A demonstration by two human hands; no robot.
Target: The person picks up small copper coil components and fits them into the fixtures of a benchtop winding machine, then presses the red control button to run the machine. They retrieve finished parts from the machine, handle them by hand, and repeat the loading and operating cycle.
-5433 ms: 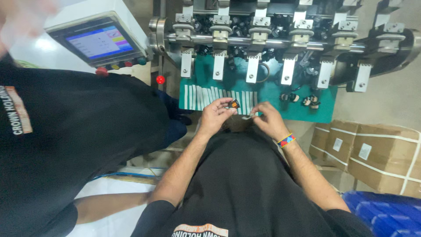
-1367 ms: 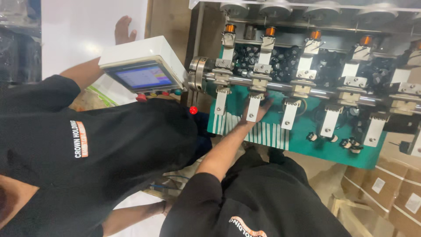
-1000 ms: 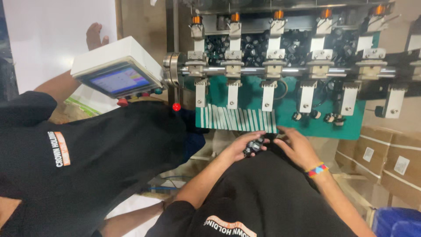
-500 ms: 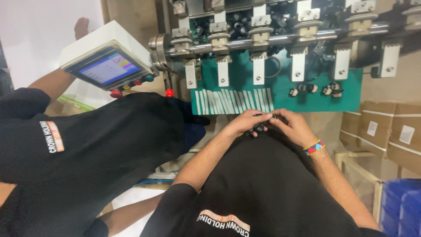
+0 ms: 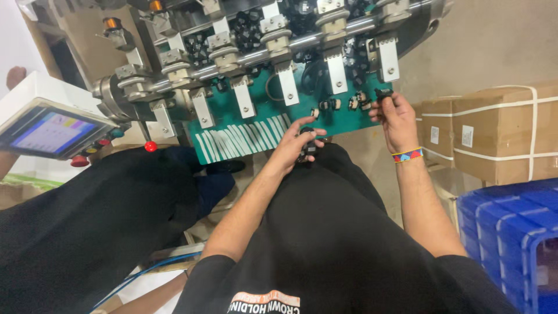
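My right hand (image 5: 396, 116), in the upper right of the frame, pinches a small black part (image 5: 383, 93) between thumb and fingertips, a narrow grip held up just beside the right edge of the green plate (image 5: 261, 116). My left hand (image 5: 296, 145) sits near the centre, fingers curled loosely around a cluster of small black parts (image 5: 307, 150) at my lap, below the plate's lower edge; I cannot tell how firmly that grip closes. A striped wristband (image 5: 407, 155) circles my right wrist. More small parts (image 5: 340, 103) rest on the plate between my hands. Above them a row of metal brackets (image 5: 289, 81) hangs from a shaft. At left, a screen unit (image 5: 49, 131) with red buttons stands beside another person's black sleeve (image 5: 87, 215). Cardboard boxes (image 5: 494, 134) and a blue crate (image 5: 511, 232) fill the right edge.
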